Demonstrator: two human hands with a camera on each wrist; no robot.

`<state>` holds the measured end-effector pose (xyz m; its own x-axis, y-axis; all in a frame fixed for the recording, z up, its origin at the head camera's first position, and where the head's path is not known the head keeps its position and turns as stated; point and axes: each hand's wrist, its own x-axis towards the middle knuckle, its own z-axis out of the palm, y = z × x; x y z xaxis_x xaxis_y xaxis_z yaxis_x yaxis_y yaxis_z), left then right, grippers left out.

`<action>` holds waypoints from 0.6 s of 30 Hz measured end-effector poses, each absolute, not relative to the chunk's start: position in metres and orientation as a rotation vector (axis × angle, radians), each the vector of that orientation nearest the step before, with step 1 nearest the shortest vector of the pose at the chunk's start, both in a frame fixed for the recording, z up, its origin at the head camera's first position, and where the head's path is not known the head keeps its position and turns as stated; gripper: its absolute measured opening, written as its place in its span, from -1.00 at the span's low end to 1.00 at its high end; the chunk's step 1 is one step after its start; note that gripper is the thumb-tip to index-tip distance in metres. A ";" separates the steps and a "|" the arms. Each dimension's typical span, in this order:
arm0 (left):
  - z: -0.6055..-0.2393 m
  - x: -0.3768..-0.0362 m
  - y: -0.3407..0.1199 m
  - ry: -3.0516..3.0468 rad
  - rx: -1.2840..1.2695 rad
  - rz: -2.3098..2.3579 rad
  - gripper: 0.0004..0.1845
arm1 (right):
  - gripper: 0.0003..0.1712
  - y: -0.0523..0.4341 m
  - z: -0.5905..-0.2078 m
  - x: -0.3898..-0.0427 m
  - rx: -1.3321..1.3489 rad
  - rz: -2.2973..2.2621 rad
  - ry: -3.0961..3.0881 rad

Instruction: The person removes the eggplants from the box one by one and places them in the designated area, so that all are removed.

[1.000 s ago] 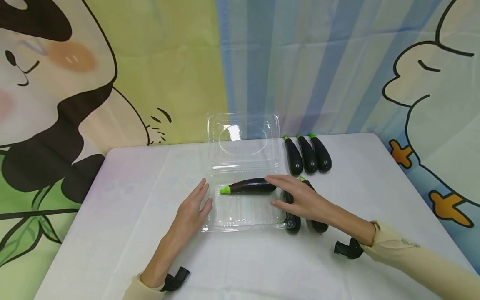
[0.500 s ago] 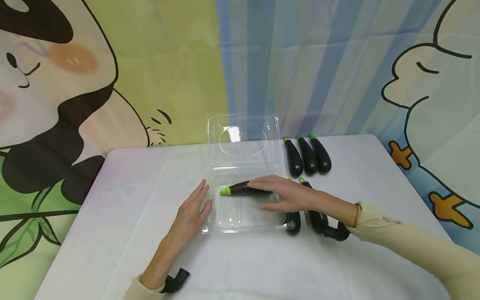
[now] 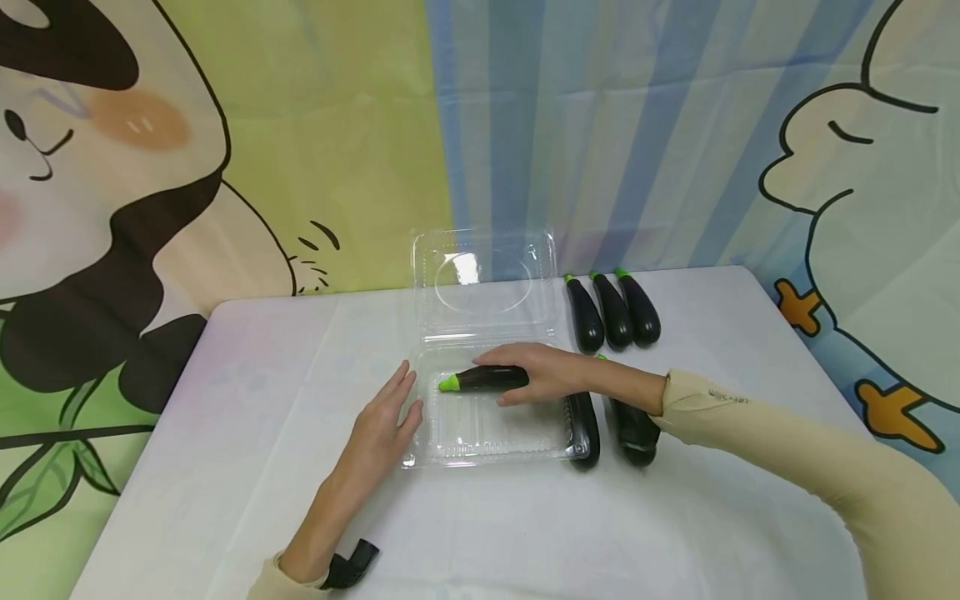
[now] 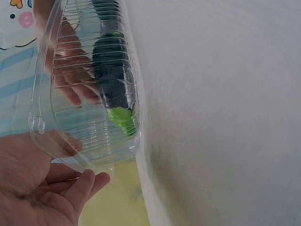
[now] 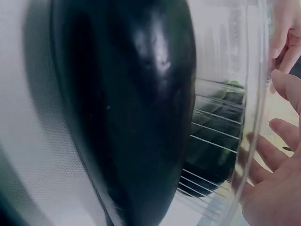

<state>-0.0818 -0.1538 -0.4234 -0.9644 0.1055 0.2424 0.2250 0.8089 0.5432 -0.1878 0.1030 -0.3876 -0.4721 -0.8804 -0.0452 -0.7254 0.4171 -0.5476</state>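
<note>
Eggplant (image 3: 487, 379) lying flat in the far part of the clear clamshell tray (image 3: 487, 433), long axis left-right, green cap aimed left. Right hand (image 3: 532, 375) curled over its dark body, gripping it; left hand (image 3: 382, 425) flat and relaxed against the tray's left rim. Lid (image 3: 483, 279) flipped back behind. Two eggplants (image 3: 583, 429) just beside the tray under the right forearm, three more (image 3: 613, 308) lined up beyond. No readable writing.
</note>
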 end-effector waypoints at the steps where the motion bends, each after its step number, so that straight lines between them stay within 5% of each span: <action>1: -0.423 -0.082 -0.154 -2.795 -0.256 -0.879 -0.49 | -0.26 0.102 -0.389 -0.189 -1.380 -0.667 2.345; 18: -0.422 -0.082 -0.153 -2.819 -0.226 -0.875 -0.48 | -0.42 0.087 -0.414 -0.195 -1.340 -0.653 2.366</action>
<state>-0.0822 -0.1527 -0.4217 -0.9722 0.0909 0.2160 0.1972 0.8153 0.5445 -0.1952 0.0871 -0.4141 -0.4952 -0.8660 -0.0694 -0.7077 0.4485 -0.5459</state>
